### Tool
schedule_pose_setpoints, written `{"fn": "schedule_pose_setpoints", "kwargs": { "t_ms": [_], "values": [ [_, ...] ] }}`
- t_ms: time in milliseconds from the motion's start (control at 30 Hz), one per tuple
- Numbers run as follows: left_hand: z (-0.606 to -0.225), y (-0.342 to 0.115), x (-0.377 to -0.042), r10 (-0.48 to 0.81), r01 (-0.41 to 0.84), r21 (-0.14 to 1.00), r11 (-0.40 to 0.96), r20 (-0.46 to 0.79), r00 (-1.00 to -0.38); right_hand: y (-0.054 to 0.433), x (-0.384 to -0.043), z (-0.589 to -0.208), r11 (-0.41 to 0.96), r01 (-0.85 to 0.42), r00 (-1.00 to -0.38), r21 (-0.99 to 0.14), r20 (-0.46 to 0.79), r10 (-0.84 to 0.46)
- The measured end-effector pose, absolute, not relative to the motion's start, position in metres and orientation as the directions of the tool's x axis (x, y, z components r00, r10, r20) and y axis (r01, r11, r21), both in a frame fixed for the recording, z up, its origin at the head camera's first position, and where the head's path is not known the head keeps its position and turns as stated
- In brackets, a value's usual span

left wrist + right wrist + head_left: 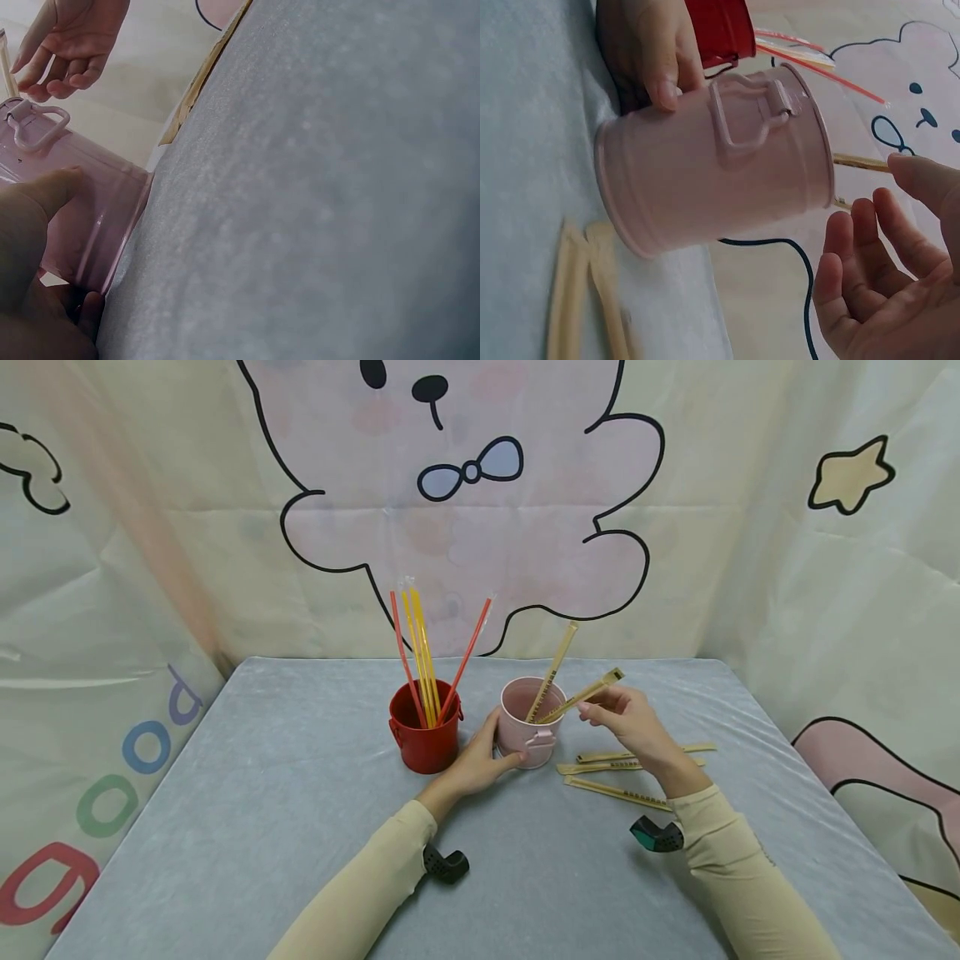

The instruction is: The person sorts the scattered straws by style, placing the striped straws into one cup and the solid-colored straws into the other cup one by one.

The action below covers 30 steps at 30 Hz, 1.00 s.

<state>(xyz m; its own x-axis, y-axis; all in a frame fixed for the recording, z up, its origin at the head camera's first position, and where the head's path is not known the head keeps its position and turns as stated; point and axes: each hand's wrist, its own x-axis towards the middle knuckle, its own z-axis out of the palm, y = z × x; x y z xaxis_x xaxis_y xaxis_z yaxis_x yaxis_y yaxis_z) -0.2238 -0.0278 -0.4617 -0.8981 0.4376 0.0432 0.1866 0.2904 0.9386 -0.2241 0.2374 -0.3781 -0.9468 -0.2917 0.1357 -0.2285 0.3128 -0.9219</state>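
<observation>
My left hand holds the pink bucket from the left, its thumb across the near side. Two slim tan paper-wrapped sticks with printed lettering stand in the bucket, the right one leaning low over the rim. My right hand is just right of the rim, beside that leaning stick. In the right wrist view the thumb overlaps the stick, and the other fingers are loosely bent, apart from the thumb. The left wrist view shows the bucket upright on the cloth under the left fingers.
A red bucket with red and yellow straws in clear wrappers stands left of the pink one. Several more tan paper-wrapped sticks lie on the grey cloth under the right forearm. A printed curtain hangs behind the table.
</observation>
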Motion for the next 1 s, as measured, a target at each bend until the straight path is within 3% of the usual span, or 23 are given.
{"fn": "schedule_pose_setpoints", "kwargs": {
  "t_ms": [333, 1000],
  "values": [
    [-0.463, -0.028, -0.224, 0.447, 0.203, 0.94, 0.276, 0.062, -0.893, 0.266, -0.232, -0.374, 0.329, -0.164, -0.934, -0.93, 0.039, -0.356],
    [-0.463, -0.028, -0.224, 0.442, 0.213, 0.937, 0.277, 0.073, -0.894, 0.315, -0.246, -0.384, 0.503, -0.197, -0.881, -0.842, -0.072, -0.467]
  ]
}}
